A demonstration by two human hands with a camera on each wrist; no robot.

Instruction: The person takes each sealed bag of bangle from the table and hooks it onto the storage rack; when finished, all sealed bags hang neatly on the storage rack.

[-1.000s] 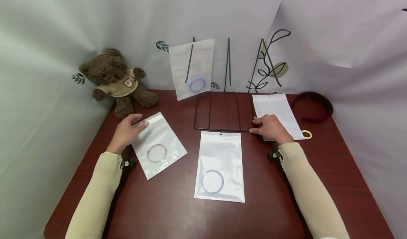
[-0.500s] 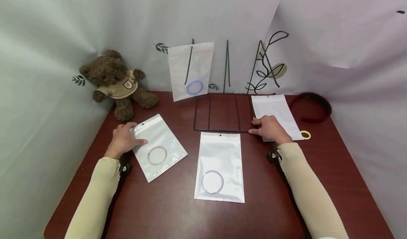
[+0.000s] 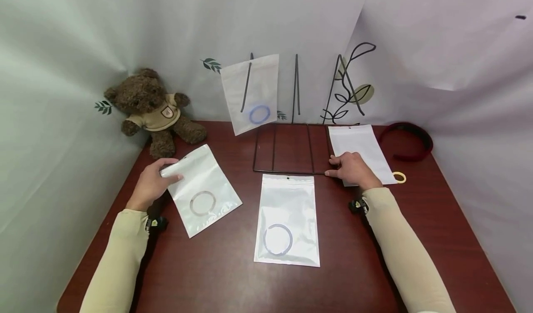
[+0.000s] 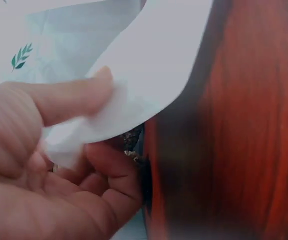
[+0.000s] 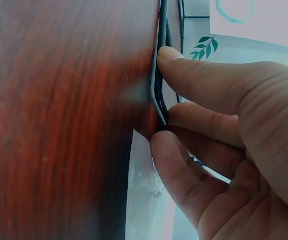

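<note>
My left hand [image 3: 151,183] pinches the top left corner of a white zip pouch [image 3: 216,183] between thumb and fingers. In the left wrist view that corner of the pouch [image 4: 153,55] is bent and raised off the table. A thin ring shows through its clear front. My right hand [image 3: 354,169] pinches the front right corner of a black wire display rack [image 3: 283,170], thumb on the wire [image 5: 159,85] in the right wrist view. From the rack's left hook hangs another pouch [image 3: 254,86] with a blue ring; the other two hooks hold nothing.
A pouch with a purple ring [image 3: 287,202] lies flat at the front middle. Under my right hand lies a white pouch [image 3: 360,142], a yellow ring [image 3: 399,177] at its corner. A dark red headband [image 3: 424,139] is at the right, a teddy bear [image 3: 143,100] at the back left.
My left hand has closed on the pouch corner, lifted it and drawn the pouch slightly left. The hanging pouch swings a little. My right hand stays on the rack.
</note>
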